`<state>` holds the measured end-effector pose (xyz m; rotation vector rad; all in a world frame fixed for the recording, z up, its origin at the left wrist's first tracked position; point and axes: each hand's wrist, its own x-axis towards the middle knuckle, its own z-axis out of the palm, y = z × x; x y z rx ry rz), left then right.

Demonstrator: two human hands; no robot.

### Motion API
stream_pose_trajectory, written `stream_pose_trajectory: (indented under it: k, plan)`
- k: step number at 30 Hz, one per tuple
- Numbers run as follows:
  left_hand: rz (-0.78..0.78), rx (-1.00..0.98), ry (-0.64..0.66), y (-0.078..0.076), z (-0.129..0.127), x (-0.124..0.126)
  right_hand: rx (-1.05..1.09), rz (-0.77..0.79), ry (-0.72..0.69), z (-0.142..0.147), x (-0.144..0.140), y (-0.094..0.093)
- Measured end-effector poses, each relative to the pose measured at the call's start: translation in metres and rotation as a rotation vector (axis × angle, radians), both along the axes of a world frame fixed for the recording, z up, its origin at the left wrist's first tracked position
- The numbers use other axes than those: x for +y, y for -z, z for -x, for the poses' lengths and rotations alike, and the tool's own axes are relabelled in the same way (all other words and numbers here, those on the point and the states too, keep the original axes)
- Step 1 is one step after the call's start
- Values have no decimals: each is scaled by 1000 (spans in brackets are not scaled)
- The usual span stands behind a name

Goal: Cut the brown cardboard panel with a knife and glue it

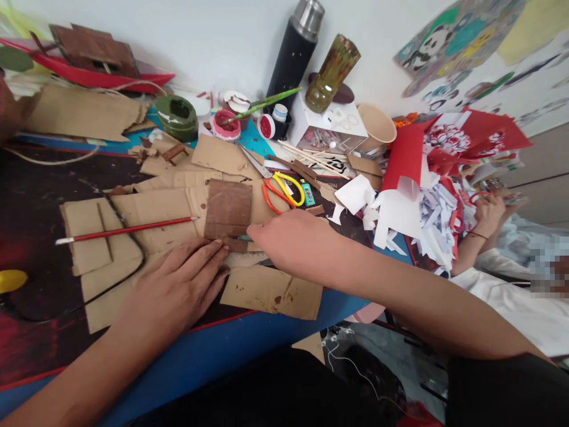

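My left hand [178,284] lies flat, fingers together, pressing on cardboard pieces [146,210] near the table's front edge. Its fingertips touch a small brown-painted strip just below a brown-painted cardboard square [227,209]. My right hand [296,243] reaches in from the right, palm down, its fingers at the same strip and the lower right corner of the square. Whether it pinches anything is hidden under the hand. A red-handled paintbrush [128,230] lies across the cardboard to the left.
Orange and yellow scissors [281,191] lie behind the square. Paint pots [226,124], a green bowl [178,117], a black flask [296,50], a paper cup [376,126] and a red-and-white paper pile [427,184] crowd the back and right. Another person's hand [489,213] is at the right.
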<state>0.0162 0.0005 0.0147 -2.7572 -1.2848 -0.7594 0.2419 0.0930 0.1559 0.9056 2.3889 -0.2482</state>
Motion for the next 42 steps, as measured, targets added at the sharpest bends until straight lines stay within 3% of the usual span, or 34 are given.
stream_pose_trajectory:
  k: [13,27,35,42]
  plan:
    - [15,22,9,5,1,-1,62,-14,52,-4,-5,-3]
    - [54,36,-23,6,1,-3,118,-28,34,0,-2,18]
    - [146,1,-37,11,3,-5,87,-32,27,5,-4,16]
    - [89,5,-25,5,1,-2,72,1,59,9,-7,13]
